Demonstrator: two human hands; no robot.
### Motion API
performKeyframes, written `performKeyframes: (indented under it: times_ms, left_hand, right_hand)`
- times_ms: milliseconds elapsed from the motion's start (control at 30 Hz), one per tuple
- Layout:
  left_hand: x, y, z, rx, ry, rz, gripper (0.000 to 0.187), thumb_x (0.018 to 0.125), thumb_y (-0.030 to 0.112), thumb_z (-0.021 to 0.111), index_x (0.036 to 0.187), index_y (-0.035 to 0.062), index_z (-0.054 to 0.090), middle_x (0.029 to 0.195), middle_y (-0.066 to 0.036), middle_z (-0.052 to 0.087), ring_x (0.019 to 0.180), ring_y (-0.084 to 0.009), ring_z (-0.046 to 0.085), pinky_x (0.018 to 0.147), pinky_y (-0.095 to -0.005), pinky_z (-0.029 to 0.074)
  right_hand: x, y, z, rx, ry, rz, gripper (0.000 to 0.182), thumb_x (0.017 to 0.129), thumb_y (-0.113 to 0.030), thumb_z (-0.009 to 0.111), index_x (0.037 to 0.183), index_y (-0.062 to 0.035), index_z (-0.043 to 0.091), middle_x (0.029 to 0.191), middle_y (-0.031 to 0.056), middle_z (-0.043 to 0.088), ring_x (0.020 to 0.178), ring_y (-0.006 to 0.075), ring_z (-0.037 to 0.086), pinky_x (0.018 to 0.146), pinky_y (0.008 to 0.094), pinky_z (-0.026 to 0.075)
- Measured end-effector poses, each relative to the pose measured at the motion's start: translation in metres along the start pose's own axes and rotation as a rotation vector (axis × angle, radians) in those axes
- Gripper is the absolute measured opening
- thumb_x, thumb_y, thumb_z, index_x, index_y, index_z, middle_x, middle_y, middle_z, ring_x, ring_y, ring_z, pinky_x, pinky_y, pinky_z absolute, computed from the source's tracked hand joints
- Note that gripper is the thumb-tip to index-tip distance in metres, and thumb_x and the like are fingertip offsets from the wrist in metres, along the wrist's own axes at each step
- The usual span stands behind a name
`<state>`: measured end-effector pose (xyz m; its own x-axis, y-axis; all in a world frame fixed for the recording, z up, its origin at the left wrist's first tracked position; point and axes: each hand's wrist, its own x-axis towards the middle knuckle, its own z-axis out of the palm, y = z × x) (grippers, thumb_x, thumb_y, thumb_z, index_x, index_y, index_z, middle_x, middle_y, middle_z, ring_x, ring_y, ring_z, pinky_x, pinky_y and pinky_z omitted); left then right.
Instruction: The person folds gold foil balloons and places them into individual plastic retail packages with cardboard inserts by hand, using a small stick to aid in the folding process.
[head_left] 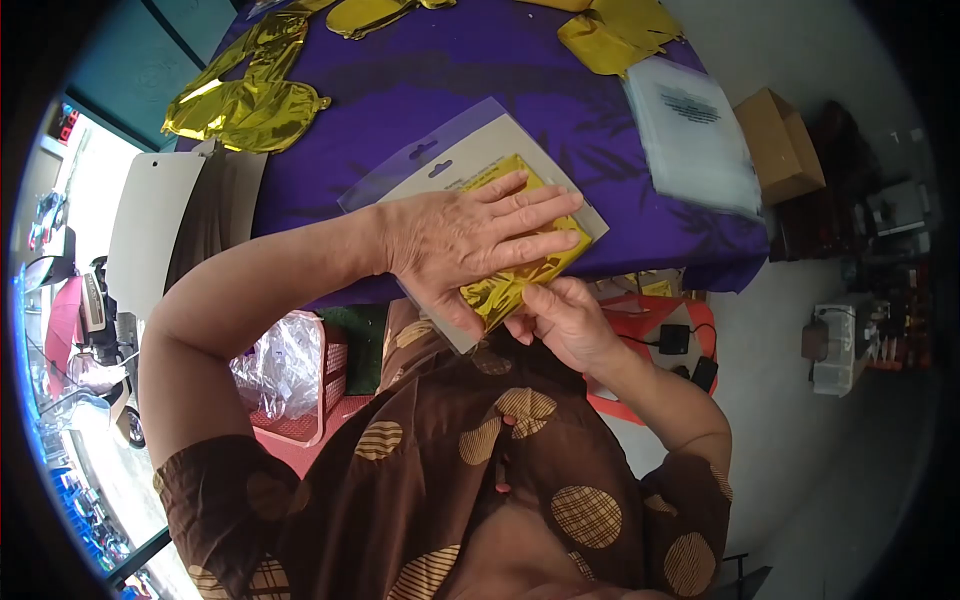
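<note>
My left hand (490,235) lies flat with spread fingers on a folded gold foil piece (545,262). The foil rests on a pale card (590,212) with slots at its top edge, in a clear plastic sleeve (375,188). At the lower right corner of the foil, my right hand (565,320) pinches the foil's edge between thumb and fingers. Card and sleeve sit tilted at the front edge of the purple-covered table (330,130).
Gold foil shapes (250,110) lie at the back left, more foil (615,35) at the back right. A stack of clear bags (690,135) is beside a cardboard box (780,145). Grey cards (155,220) stand left. Below are a pink basket (335,365) and a red tray (630,400).
</note>
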<state>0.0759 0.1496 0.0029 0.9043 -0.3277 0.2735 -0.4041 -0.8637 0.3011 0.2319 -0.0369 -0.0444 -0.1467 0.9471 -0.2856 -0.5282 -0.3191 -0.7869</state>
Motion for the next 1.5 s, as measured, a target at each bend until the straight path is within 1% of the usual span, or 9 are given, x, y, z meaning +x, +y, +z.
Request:
performKeyframes:
  times_ms: [133, 233, 267, 467, 600, 700, 967, 1200, 1500]
  left_hand:
    - [0.000, -0.001, -0.005, -0.032, 0.148, 0.056, 0.107, 0.063, 0.060, 0.077, 0.140, -0.0008, 0.034, 0.146, -0.031, 0.032, 0.135, -0.0465, 0.037, 0.110, -0.0580, 0.029]
    - [-0.002, 0.006, -0.016, 0.216, 0.223, 0.058, 0.092, 0.062, 0.061, 0.076, 0.124, 0.0016, 0.045, 0.133, -0.027, 0.042, 0.121, -0.0431, 0.048, 0.104, -0.0531, 0.037]
    - [-0.006, 0.015, -0.021, 0.392, 0.193, 0.011, 0.076, 0.065, 0.061, 0.074, 0.108, 0.0029, 0.052, 0.113, -0.019, 0.049, 0.105, -0.0343, 0.053, 0.093, -0.0462, 0.044]
    - [-0.024, 0.045, -0.013, 0.403, -0.037, -0.177, 0.041, 0.077, 0.038, 0.071, 0.090, 0.0025, 0.057, 0.085, -0.009, 0.053, 0.078, -0.0270, 0.059, 0.066, -0.0381, 0.050]
    - [-0.028, 0.068, -0.001, 0.445, 0.109, -0.210, 0.026, 0.073, 0.017, 0.070, 0.088, -0.0007, 0.059, 0.081, -0.008, 0.052, 0.069, -0.0235, 0.057, 0.059, -0.0362, 0.053]
    - [-0.019, 0.106, 0.004, 0.601, -0.001, -0.450, 0.028, 0.072, 0.018, 0.070, 0.088, -0.0020, 0.059, 0.082, -0.009, 0.053, 0.074, -0.0228, 0.058, 0.059, -0.0353, 0.052]
    - [-0.007, 0.124, 0.029, 0.682, 0.095, -0.617, 0.038, 0.077, 0.026, 0.073, 0.097, -0.0032, 0.060, 0.078, -0.008, 0.051, 0.071, -0.0221, 0.055, 0.061, -0.0362, 0.047]
    - [-0.003, 0.126, 0.021, 0.607, 0.212, -0.658, 0.039, 0.072, 0.027, 0.077, 0.095, -0.0003, 0.061, 0.075, -0.006, 0.050, 0.066, -0.0201, 0.055, 0.058, -0.0327, 0.047]
    - [0.001, 0.128, 0.017, 0.579, 0.213, -0.688, 0.034, 0.075, 0.024, 0.077, 0.095, 0.0010, 0.060, 0.075, -0.006, 0.051, 0.066, -0.0211, 0.056, 0.056, -0.0333, 0.047]
  right_hand:
    - [0.000, 0.004, 0.006, 0.034, 0.003, -0.054, 0.026, 0.102, -0.026, 0.057, 0.105, -0.0012, 0.065, 0.090, 0.0081, 0.066, 0.067, 0.0143, 0.059, 0.055, 0.0264, 0.044]
    - [0.001, 0.008, 0.010, 0.051, 0.022, -0.080, 0.025, 0.102, -0.025, 0.057, 0.103, -0.0021, 0.065, 0.086, 0.0078, 0.066, 0.064, 0.0140, 0.059, 0.052, 0.0257, 0.042]
    - [0.000, 0.008, 0.013, 0.057, 0.040, -0.079, 0.024, 0.102, -0.025, 0.057, 0.102, -0.0022, 0.065, 0.084, 0.0077, 0.066, 0.063, 0.0138, 0.059, 0.052, 0.0255, 0.042]
    - [-0.003, 0.018, 0.019, 0.087, 0.114, -0.057, 0.028, 0.100, -0.030, 0.060, 0.092, -0.0039, 0.067, 0.077, 0.0051, 0.065, 0.062, 0.0117, 0.060, 0.051, 0.0244, 0.044]
    - [-0.003, 0.020, 0.025, 0.124, 0.155, -0.051, 0.027, 0.100, -0.030, 0.060, 0.094, -0.0035, 0.066, 0.077, 0.0056, 0.066, 0.063, 0.0127, 0.061, 0.050, 0.0251, 0.044]
    - [-0.003, 0.021, 0.029, 0.151, 0.160, -0.069, 0.028, 0.100, -0.030, 0.060, 0.096, -0.0032, 0.066, 0.079, 0.0063, 0.067, 0.063, 0.0132, 0.062, 0.051, 0.0257, 0.046]
    - [-0.001, 0.031, 0.021, 0.098, 0.015, -0.120, 0.032, 0.102, -0.031, 0.056, 0.100, -0.0002, 0.066, 0.082, 0.0086, 0.068, 0.069, 0.0136, 0.062, 0.059, 0.0270, 0.049]
    - [-0.005, 0.028, 0.002, 0.113, -0.200, -0.192, 0.040, 0.105, -0.027, 0.046, 0.112, 0.0077, 0.064, 0.093, 0.0131, 0.066, 0.081, 0.0182, 0.059, 0.074, 0.0314, 0.046]
    - [-0.001, 0.036, 0.003, 0.099, -0.206, -0.346, 0.035, 0.106, -0.027, 0.049, 0.117, 0.0029, 0.063, 0.102, 0.0094, 0.067, 0.081, 0.0166, 0.058, 0.071, 0.0295, 0.046]
